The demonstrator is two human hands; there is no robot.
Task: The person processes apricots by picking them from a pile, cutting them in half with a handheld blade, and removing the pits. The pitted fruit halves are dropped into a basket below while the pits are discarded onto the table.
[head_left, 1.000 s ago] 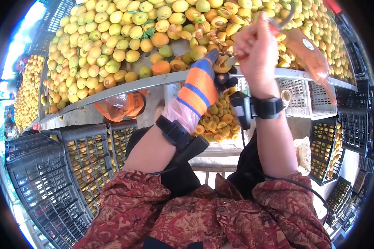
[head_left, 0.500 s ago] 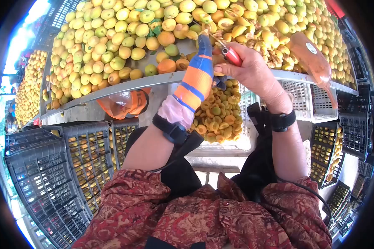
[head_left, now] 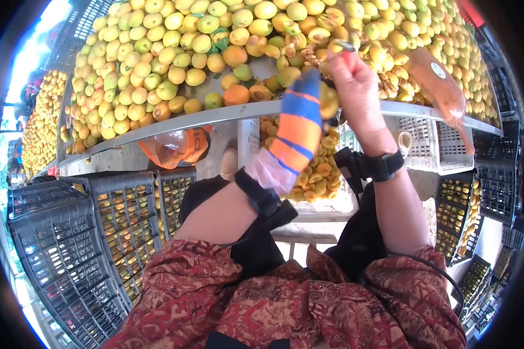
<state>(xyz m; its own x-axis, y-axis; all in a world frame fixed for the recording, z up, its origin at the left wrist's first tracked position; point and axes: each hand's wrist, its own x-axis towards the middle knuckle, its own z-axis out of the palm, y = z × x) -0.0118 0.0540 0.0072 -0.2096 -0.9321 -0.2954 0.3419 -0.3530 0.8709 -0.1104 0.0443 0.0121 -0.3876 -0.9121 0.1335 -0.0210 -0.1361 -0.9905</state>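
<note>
My left hand point(head_left: 304, 113), in a blue and orange glove, is at the table's front edge. A yellow fruit point(head_left: 329, 100) shows beside its fingers, which are blurred, so I cannot make out their grip. My bare right hand point(head_left: 355, 87) is closed on a small knife point(head_left: 344, 45), whose metal tip points up and left; its red handle is mostly hidden in the fist. Whole yellow and orange fruits point(head_left: 134, 81) cover the metal table, with split fruits and pits point(head_left: 390, 72) near my right hand. Below my hands, a white crate point(head_left: 249, 135) holds halved fruits point(head_left: 314, 177).
Black crates with fruit point(head_left: 125, 224) stand at the left, others point(head_left: 457, 203) at the right. An orange bag point(head_left: 177, 145) hangs under the table edge. A clear orange-tinted bottle point(head_left: 436, 84) lies on the fruit. White crates point(head_left: 416, 136) stand below the right edge.
My left hand has moved right and down. My right hand has turned upright and moved up slightly with the knife, away from my left fingers.
</note>
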